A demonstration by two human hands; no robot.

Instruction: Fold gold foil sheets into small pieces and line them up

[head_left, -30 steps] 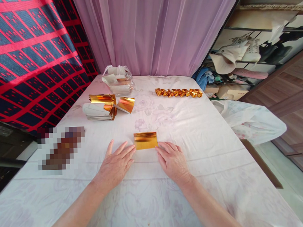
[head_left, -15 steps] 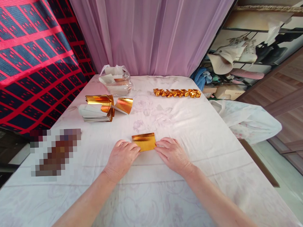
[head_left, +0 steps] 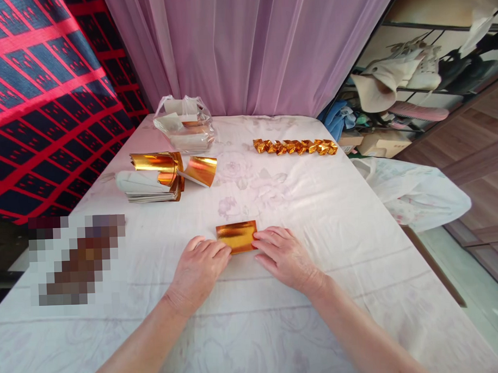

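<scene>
Both hands pinched the near corners of the gold sheet [head_left: 236, 236]: the left hand [head_left: 198, 267] had its fingers curled onto the sheet's left near edge, the right hand [head_left: 284, 256] had its fingertips on the right near edge, and the near edge itself was hidden under them. The sheet lay flat on the white cloth [head_left: 356, 215] at mid-table, its far edge free and straight, its two far corners uncovered. Bare cloth ran out on all sides of the hands: a wide stretch toward the far end, more to the right as far as the table's right edge, and a broad strip toward the person, crossed only by the two forearms. Well apart to the far left sat the stack [head_left: 151, 184] of sheets, with gold leaves curling up from its right end. Beyond that, near the far edge, stood a clear bag [head_left: 184, 123]. To the far right, also well apart, a row of folded gold pieces [head_left: 295, 147] lay in a line close to the far right corner. A blurred patch [head_left: 78, 258] lay by the left edge. Behind the table hung a pink curtain [head_left: 244, 50].
</scene>
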